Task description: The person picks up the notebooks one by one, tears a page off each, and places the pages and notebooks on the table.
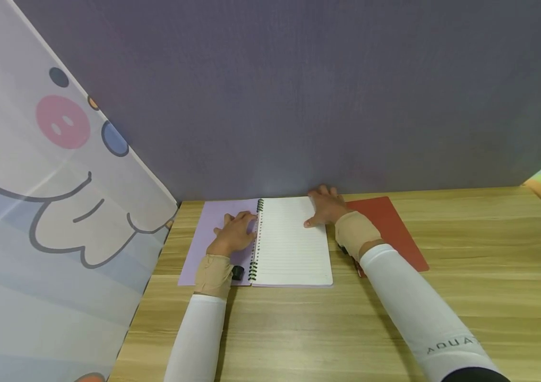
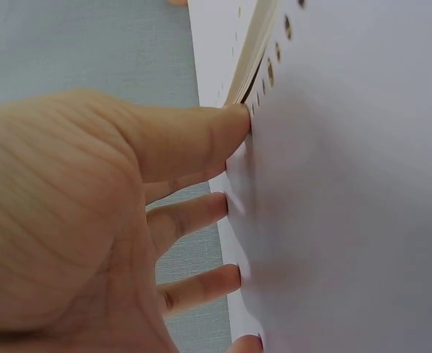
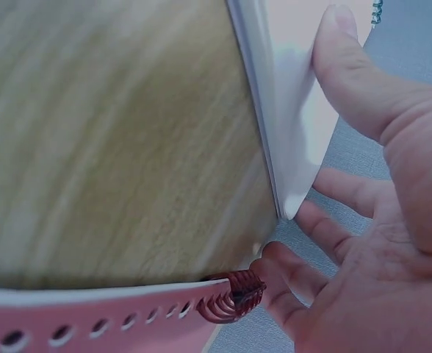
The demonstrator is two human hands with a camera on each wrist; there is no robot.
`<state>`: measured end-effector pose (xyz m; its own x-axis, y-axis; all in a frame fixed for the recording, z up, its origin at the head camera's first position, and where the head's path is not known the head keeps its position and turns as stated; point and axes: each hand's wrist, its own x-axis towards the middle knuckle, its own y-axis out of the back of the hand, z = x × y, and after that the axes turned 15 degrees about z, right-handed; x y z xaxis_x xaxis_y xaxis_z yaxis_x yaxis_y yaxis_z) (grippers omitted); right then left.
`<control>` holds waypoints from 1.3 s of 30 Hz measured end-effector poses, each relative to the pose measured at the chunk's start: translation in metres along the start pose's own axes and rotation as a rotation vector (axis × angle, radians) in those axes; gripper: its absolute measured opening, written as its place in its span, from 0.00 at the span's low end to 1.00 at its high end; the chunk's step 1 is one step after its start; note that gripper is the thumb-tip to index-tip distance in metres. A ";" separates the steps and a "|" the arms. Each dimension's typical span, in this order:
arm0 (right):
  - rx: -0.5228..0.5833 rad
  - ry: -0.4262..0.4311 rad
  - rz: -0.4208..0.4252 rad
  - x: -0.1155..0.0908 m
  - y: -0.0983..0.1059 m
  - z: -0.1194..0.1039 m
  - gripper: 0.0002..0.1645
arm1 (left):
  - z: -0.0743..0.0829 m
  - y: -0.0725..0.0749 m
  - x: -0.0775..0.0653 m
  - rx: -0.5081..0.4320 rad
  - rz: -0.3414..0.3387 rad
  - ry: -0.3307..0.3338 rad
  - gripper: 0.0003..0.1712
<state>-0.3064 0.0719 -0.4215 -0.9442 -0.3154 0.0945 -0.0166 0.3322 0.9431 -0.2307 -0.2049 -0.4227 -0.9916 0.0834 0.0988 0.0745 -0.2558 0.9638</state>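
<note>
A spiral notebook [image 1: 291,249] lies open on the table, its lined white page to the right and its lilac cover [image 1: 197,249] folded out to the left. Dark green coils run between the two. My left hand [image 1: 234,233] rests on the lilac cover beside the coils; in the left wrist view its spread fingertips [image 2: 220,279] press the sheet near the punched holes. At the page's upper right corner is my right hand [image 1: 327,206]. Its thumb [image 3: 341,44] lies on the page, while the other fingers extend past the corner, fairly straight and spread.
A red notebook [image 1: 389,228] lies under and beyond my right wrist, with red coils [image 3: 231,298] on its near side. A grey panel [image 1: 308,106] rises behind the table's back edge. On the left stands a wall with cartoon print [image 1: 60,212]. Wood-grain table [image 1: 294,334] extends in front.
</note>
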 end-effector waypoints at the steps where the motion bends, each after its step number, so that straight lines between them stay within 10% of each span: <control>1: 0.000 0.000 0.004 0.000 0.000 0.000 0.62 | 0.000 0.000 0.000 -0.001 0.000 0.001 0.30; 30: -0.080 0.041 0.036 -0.004 0.000 -0.002 0.58 | 0.000 0.002 0.001 -0.006 -0.008 -0.002 0.31; 39: -0.083 0.234 0.098 -0.027 -0.002 -0.013 0.32 | -0.001 0.002 0.002 0.003 -0.011 -0.006 0.31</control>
<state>-0.2765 0.0681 -0.4218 -0.8382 -0.4853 0.2486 0.1072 0.3004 0.9478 -0.2324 -0.2061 -0.4211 -0.9918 0.0916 0.0893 0.0637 -0.2518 0.9657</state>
